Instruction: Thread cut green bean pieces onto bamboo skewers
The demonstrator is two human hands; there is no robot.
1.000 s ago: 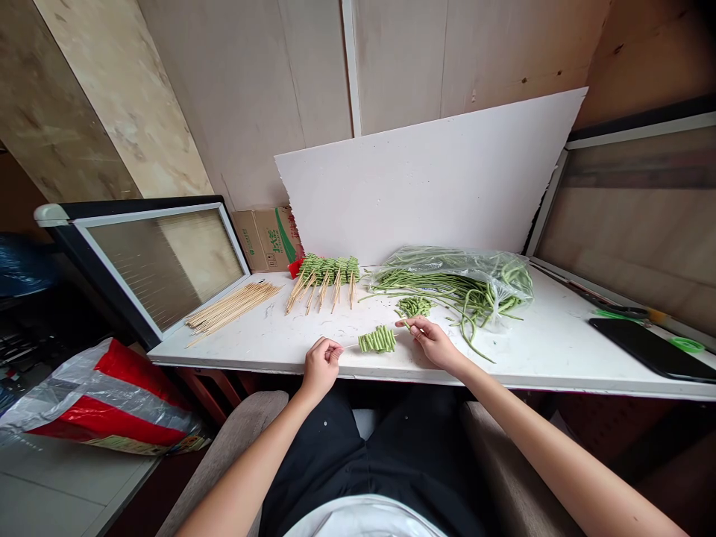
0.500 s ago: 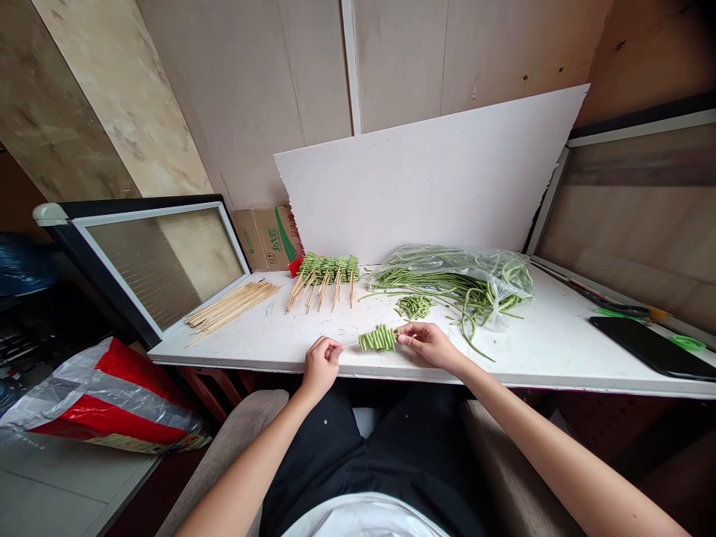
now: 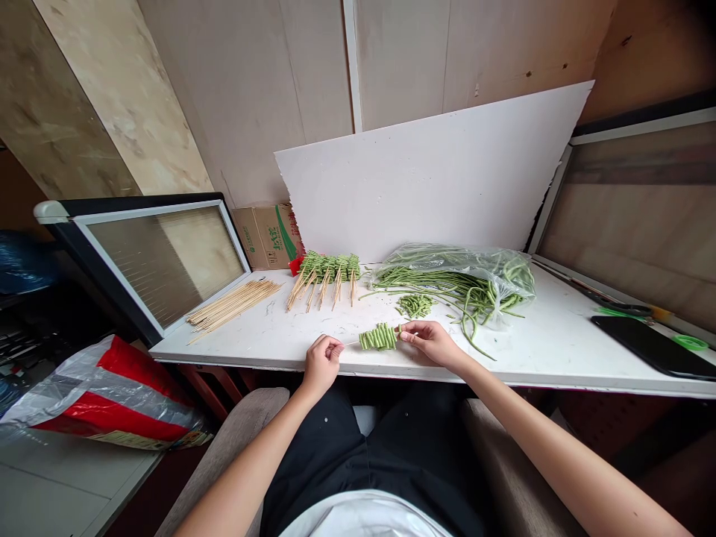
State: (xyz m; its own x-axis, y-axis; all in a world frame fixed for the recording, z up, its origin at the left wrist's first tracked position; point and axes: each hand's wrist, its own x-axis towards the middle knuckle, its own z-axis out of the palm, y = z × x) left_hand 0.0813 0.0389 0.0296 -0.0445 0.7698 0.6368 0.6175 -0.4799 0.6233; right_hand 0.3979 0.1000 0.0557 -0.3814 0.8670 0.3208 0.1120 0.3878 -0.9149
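Observation:
My left hand (image 3: 321,361) pinches the blunt end of a thin bamboo skewer that carries a row of short green bean pieces (image 3: 379,337). At the skewer's other end my right hand (image 3: 432,342) has its fingers closed on a bean piece, pressed against the threaded row. Both hands hover just above the white table's (image 3: 313,328) front edge. Behind the right hand lies a small heap of cut bean pieces (image 3: 415,304).
A clear plastic bag of long green beans (image 3: 464,280) lies at the back right. Finished bean skewers (image 3: 327,273) and a bundle of bare skewers (image 3: 231,304) lie to the left. A black phone (image 3: 652,346) lies at the right, and a cardboard box (image 3: 267,237) stands behind.
My right hand came down from near the heap of cut pieces to the skewer's tip and pressed a piece up to the row. My left hand stayed still.

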